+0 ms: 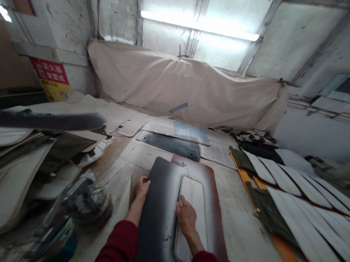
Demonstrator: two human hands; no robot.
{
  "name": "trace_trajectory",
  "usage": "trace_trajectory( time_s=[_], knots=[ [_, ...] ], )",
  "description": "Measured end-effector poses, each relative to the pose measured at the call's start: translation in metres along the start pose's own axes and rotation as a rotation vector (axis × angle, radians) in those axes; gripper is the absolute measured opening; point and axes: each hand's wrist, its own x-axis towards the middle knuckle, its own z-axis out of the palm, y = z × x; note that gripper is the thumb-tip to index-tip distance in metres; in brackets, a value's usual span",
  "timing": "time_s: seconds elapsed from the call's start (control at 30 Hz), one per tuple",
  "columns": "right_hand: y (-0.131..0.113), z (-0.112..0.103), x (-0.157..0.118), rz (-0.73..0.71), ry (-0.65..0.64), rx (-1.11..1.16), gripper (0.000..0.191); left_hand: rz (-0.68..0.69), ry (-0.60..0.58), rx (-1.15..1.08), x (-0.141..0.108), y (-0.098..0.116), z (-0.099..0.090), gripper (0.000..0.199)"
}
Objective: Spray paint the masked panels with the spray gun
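Note:
A large flat board, black on the left and reddish brown on the right with a pale sprayed band between, lies in front of me. On it rests a long white panel with rounded corners and a thin raised rim. My left hand is closed at the board's upper left edge, its fingers curled against it. Over the left side of the white panel, my right hand is closed with bent fingers. Whatever it may pinch is too small or hidden to name.
A spray gun with a cup stands at left beside piled panels. At right, white panels lie in rows on an orange frame. A dark strip lies beyond the board, before a hanging cloth.

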Motion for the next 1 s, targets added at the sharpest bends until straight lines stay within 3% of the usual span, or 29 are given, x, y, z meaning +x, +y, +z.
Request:
trace_trajectory(
  time_s=[0.33,0.5,0.67,0.77,0.9,1.0],
  knots=[
    [0.010,-0.012,-0.003,-0.070,-0.102,0.147,0.041,-0.019,-0.009,0.004,0.004,-0.006,0.005,0.025],
    [0.021,-0.010,-0.002,-0.147,-0.139,0.140,0.039,-0.016,-0.021,0.022,0.001,0.001,0.001,0.029],
    [0.037,-0.023,-0.010,-0.228,-0.152,0.226,0.037,0.002,0.040,0.112,-0.006,0.009,-0.001,0.030],
    [0.046,-0.032,-0.030,-0.292,-0.100,0.220,0.035,0.067,0.074,0.191,-0.015,0.011,0.000,0.027],
    [0.044,-0.036,-0.062,-0.327,-0.162,0.076,0.034,0.221,0.074,0.324,-0.028,0.018,-0.005,0.018],
    [0.038,-0.036,-0.070,-0.274,-0.211,0.037,0.043,0.355,0.065,0.419,-0.044,0.034,-0.007,0.031]
  ],
)
